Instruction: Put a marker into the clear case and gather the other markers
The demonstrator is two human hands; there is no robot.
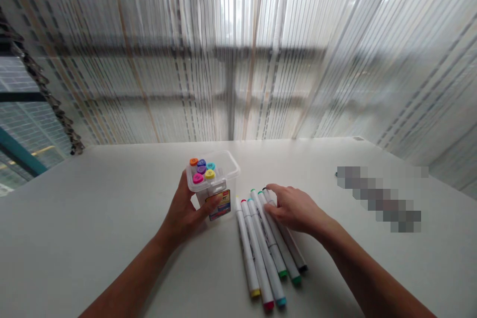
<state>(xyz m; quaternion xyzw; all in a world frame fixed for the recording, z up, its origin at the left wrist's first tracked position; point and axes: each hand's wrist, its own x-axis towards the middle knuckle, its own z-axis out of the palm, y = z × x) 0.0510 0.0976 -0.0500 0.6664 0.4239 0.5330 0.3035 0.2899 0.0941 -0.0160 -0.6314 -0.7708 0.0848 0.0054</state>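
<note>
— Where are the markers (261, 253)?
— I see six side by side on the table (112, 218), lengthwise near-to-far, just right of the marker box (213, 174). Right hand (294, 208) lies flat on them, gripping nothing; left hand (186, 211) wraps the box.

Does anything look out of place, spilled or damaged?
Nothing stands out. The left hand holds the clear marker box with five markers inside; six markers lie side by side on the table, partly under the right hand.
</note>
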